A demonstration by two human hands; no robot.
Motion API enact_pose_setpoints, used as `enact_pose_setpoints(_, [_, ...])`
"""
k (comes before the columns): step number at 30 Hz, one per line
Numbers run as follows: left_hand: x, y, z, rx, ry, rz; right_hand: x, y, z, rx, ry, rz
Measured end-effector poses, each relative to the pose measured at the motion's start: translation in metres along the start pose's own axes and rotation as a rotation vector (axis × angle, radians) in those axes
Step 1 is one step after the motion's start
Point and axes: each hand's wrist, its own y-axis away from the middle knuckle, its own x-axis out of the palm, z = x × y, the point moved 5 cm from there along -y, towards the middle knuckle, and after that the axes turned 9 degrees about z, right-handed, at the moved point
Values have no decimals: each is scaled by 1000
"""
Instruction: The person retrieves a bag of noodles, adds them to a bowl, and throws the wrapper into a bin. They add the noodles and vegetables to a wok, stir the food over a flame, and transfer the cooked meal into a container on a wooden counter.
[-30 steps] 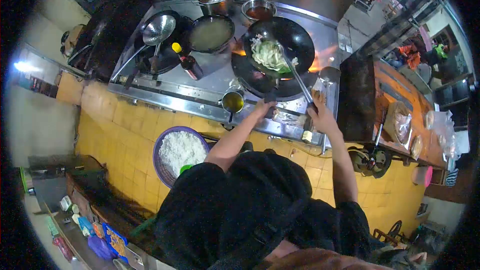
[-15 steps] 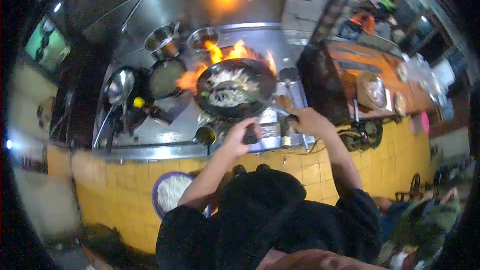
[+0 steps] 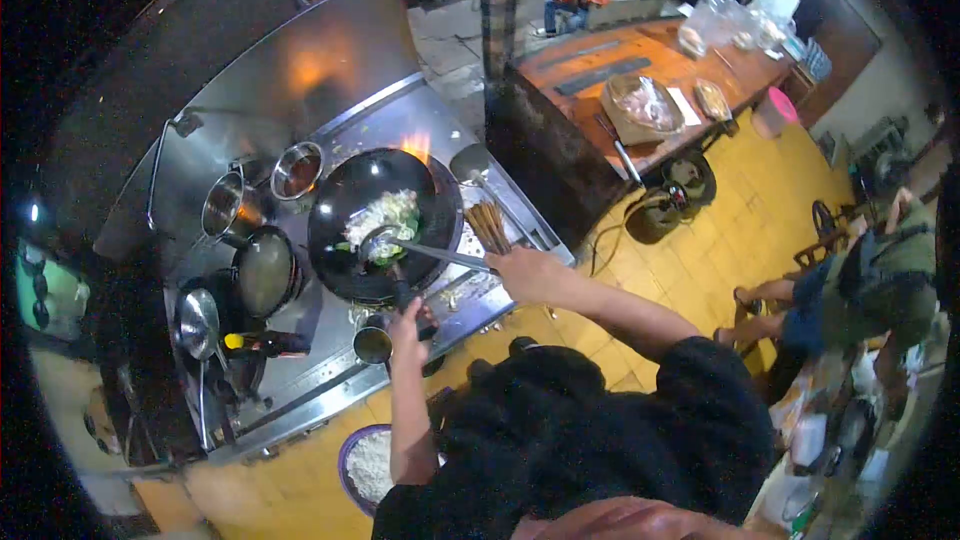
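My left hand (image 3: 408,332) is wrapped round the dark handle of a black wok (image 3: 345,185), which sits over a burner on the metal stove. In the wok lies pale chopped food with green pieces (image 3: 392,212). My right hand (image 3: 525,275) grips the end of a long metal ladle (image 3: 440,255); its round head rests in the food near the wok's front. A small flame (image 3: 416,147) shows behind the wok's far rim. Just beyond my right hand stands a bundle of brown sticks (image 3: 487,225).
Left of the wok are metal pots (image 3: 298,170), a pan of liquid (image 3: 265,272), a skimmer (image 3: 199,323) and a yellow-capped bottle (image 3: 268,343). A small cup (image 3: 372,344) stands near the front edge. A wooden table (image 3: 590,60) is at right. A tub of white rice (image 3: 368,468) sits below; another person (image 3: 850,280) is at right.
My view has turned right, so the stove appears tilted and farther left. The flames around the wok have shrunk. Both hands keep their holds; the ladle's head now shows in the food.
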Motion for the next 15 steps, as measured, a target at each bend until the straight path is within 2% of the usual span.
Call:
enact_pose_setpoints(1, [3,6,-4,77,-192,-129,9,2,2,-29,116,-63])
enact_pose_setpoints(2, [20,28,5,106,-169,-263,11,0,4,-62,246,-131])
enact_pose_setpoints(3, [53,49,10,10,-117,-164,15,-5,2,9,154,-53])
enact_pose_setpoints(4, [72,64,12,-98,-68,-73,11,-7,2,23,142,-72])
enact_pose_setpoints(7, [48,45,-2,-70,-69,-53,-1,-2,1,1,-74,35])
enact_pose_setpoints(8, [33,32,-14,-17,-94,45,5,-2,-4,12,-87,42])
enact_pose_setpoints(10, [18,19,-15,62,-58,-86,17,-5,-10,-5,10,38])
enact_pose_setpoints(12, [3,16,0,142,-149,7,23,-6,-5,28,30,2])
enact_pose_setpoints(13, [5,24,14,-22,4,-114,45,-20,-17,40,-76,22])
enact_pose_setpoints(14, [46,55,10,-59,-46,-5,58,-30,-22,47,-186,41])
enact_pose_setpoints(15, [54,62,16,-83,-38,-5,50,-30,-18,106,-296,71])
